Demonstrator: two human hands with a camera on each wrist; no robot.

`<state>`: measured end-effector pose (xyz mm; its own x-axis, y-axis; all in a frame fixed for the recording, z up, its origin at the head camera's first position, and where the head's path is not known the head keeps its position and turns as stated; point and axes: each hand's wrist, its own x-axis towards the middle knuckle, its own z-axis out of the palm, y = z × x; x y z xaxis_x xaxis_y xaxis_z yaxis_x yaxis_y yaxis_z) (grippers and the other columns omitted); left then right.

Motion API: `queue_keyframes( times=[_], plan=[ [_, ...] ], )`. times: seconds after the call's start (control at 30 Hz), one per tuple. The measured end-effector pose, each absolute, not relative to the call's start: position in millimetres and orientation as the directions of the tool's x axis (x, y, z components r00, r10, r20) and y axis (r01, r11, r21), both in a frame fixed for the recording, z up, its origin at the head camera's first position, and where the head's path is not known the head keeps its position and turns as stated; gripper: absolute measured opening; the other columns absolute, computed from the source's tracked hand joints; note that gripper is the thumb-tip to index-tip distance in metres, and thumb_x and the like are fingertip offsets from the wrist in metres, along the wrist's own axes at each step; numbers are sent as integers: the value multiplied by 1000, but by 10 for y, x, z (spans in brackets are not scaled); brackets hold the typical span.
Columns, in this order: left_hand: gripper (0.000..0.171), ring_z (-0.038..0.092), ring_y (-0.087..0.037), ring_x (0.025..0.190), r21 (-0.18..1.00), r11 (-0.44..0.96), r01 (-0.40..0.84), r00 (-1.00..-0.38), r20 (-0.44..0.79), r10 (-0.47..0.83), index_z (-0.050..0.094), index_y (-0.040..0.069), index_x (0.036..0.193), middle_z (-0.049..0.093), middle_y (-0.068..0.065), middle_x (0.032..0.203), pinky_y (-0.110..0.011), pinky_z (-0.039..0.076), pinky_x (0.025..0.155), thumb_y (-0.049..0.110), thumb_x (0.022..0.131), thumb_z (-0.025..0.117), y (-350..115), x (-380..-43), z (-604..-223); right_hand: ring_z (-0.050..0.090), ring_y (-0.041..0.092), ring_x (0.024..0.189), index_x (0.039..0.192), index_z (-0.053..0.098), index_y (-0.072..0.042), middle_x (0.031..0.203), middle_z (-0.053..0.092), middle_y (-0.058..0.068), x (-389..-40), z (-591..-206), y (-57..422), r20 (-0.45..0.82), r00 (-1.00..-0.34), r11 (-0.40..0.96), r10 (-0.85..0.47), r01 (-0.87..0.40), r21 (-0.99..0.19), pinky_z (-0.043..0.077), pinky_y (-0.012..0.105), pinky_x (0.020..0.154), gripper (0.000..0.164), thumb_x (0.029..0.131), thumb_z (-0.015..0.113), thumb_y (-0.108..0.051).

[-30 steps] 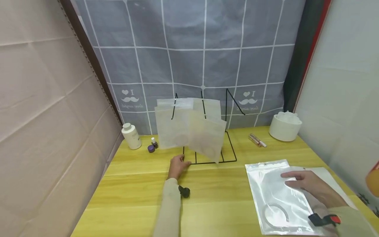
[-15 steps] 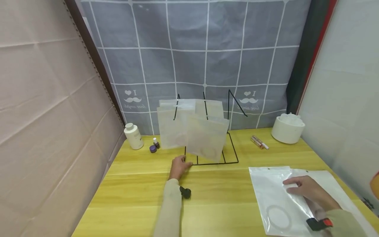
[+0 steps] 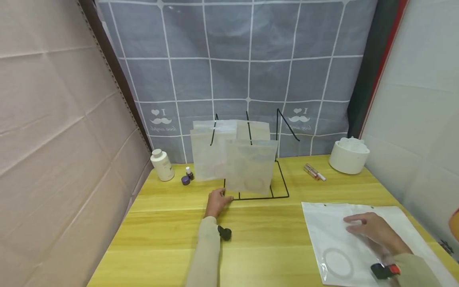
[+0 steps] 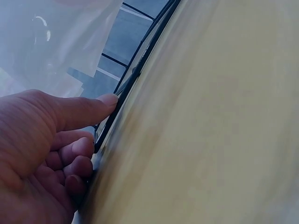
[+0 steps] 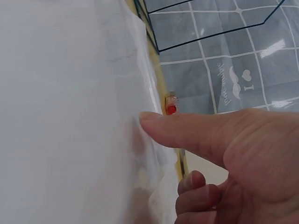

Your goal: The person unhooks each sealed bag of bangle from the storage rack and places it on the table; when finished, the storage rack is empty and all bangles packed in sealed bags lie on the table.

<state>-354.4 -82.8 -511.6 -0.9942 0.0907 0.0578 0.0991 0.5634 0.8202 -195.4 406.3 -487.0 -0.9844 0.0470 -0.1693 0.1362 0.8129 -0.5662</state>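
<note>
My left hand [image 3: 216,202] grips the front left corner of a black wire rack [image 3: 258,197]. In the left wrist view, the thumb [image 4: 106,101] lies on the rack's rod, with the other fingers curled below. Pale translucent zip bags hang from two of the rack's hooks; the front bag [image 3: 251,167] hangs nearly level. At the right, my right hand [image 3: 373,231] is over white plastic bags [image 3: 330,239] lying on the table, its index finger and thumb spread apart. The right wrist view has the thumb [image 5: 173,129] close over the bags' edge. A ring shape shows at the lower left of these bags.
At the left stand a white bottle [image 3: 162,165], a purple-lidded jar [image 3: 185,180] and a small dark bottle [image 3: 189,173]. Two slim tubes [image 3: 314,172] and a white round container [image 3: 348,156] are at the back right. The rack's right hook [image 3: 288,125] carries nothing.
The front hanging bag has swung from a tilt to nearly level. The bags under my right hand look flatter and less shiny. Both hands stay about where they were; the head view has shifted slightly.
</note>
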Motion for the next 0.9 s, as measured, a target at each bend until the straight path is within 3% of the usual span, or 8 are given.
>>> queue_keyframes(
  times=[0.13, 0.27, 0.37, 0.5, 0.63, 0.77, 0.9],
  plan=[
    [34, 33, -14, 53, 818, 562, 121, -992, 84, 91, 70, -5, 113, 39, 2, 57, -32, 37, 60, 17, 89, 78, -834, -3543, -5121, 45, 17, 73, 122, 70, -1, 80, 56, 4, -2041, -4806, 3965, -15, -999, 822, 42, 43, -568, 38, 31, 61, 46, 94, 71, -36],
    [18, 31, -15, 54, 822, 553, 135, -990, 99, 96, 67, 1, 89, 37, 1, 58, -30, 32, 55, 16, 88, 78, -835, -3548, -5129, 54, 16, 82, 122, 69, 1, 92, 66, 8, -2211, -4661, 3685, 135, -990, 791, 35, -55, -610, 45, 28, 63, 41, 100, 64, -34],
    [16, 34, -15, 55, 831, 541, 129, -991, 94, 92, 72, 4, 96, 44, 0, 60, -30, 33, 55, 16, 88, 79, -824, -3548, -5136, 59, 15, 90, 123, 69, 0, 103, 71, 13, -2368, -4515, 3376, 232, -973, 731, 7, -154, -664, 50, 27, 66, 39, 101, 63, -32],
    [33, 42, -16, 59, 832, 541, 119, -992, 84, 89, 73, 0, 116, 58, -4, 70, -31, 38, 58, 16, 88, 79, -815, -3534, -5133, 64, 12, 98, 124, 69, -4, 115, 71, 14, -2587, -4359, 2910, 380, -920, 616, -95, -354, -704, 53, 26, 76, 31, 100, 65, -24],
    [51, 46, -17, 65, 817, 565, 116, -993, 79, 88, 64, -4, 131, 64, -8, 80, -32, 44, 64, 17, 87, 79, -798, -3528, -5131, 57, 25, 121, 134, 63, -5, 136, 59, 17, -2771, -4232, 2526, 450, -869, 475, -204, -490, -731, 53, 33, 90, 36, 100, 65, -16],
    [54, 48, -16, 67, 795, 595, 115, -993, 87, 77, 64, -3, 133, 65, -7, 82, -33, 47, 67, 16, 85, 82, -784, -3548, -5139, 45, 34, 135, 141, 55, -3, 150, 45, 17, -2949, -4133, 2302, 467, -856, 362, -222, -517, -776, 50, 37, 99, 43, 100, 64, -12],
    [50, 45, -15, 64, 781, 615, 110, -994, 95, 57, 65, -1, 131, 66, -12, 82, -31, 45, 65, 11, 85, 82, -790, -3567, -5145, 45, 33, 137, 142, 54, -4, 150, 47, 14, -3113, -4080, 2180, 481, -854, 264, -196, -518, -813, 47, 30, 103, 45, 100, 64, -12]
  ],
)
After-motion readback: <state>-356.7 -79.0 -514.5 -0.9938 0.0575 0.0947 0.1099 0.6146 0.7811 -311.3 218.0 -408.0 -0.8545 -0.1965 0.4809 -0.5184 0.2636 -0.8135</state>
